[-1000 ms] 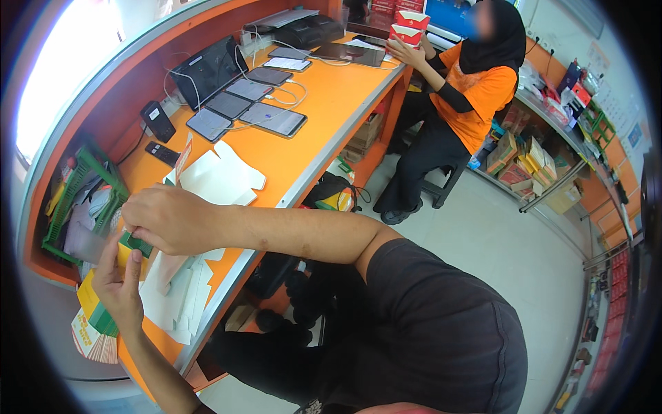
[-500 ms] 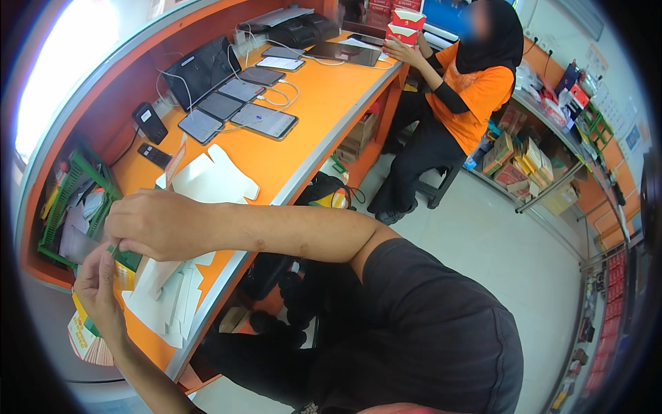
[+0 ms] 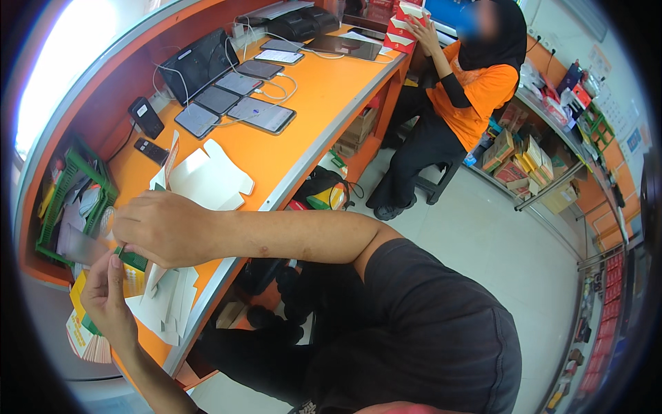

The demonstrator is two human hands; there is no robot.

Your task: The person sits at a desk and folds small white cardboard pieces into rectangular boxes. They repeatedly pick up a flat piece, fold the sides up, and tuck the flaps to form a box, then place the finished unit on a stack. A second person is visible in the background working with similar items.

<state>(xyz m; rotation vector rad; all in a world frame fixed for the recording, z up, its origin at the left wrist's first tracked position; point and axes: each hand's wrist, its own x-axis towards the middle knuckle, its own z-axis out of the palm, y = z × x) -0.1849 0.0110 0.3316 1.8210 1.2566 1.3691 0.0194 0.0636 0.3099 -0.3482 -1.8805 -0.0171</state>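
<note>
A food-carton blank [image 3: 210, 178], white inside, spreads over the orange counter in front of me, with folded flaps and green and yellow printing showing at its edges. My right hand [image 3: 157, 228] is closed on the blank's far-left edge, its arm crossing over the cardboard. Just below it, my left hand [image 3: 110, 295] pinches a green flap [image 3: 131, 259] between thumb and fingers. The fingertips of both hands almost meet there. My right hand and wrist hide the middle of the blank.
Several phones [image 3: 262, 114] with white cables lie on the counter [image 3: 310, 131]. Nearby are a card terminal [image 3: 147, 117] and a green basket [image 3: 76, 200]. A stack of printed cartons [image 3: 86, 338] sits at the lower left. A seated co-worker [image 3: 476, 96] handles red boxes [image 3: 407, 27].
Both hands have shifted slightly right with the carton blank, still gripping it. The co-worker's hands have moved up along the red boxes, which now stand on the counter's far end.
</note>
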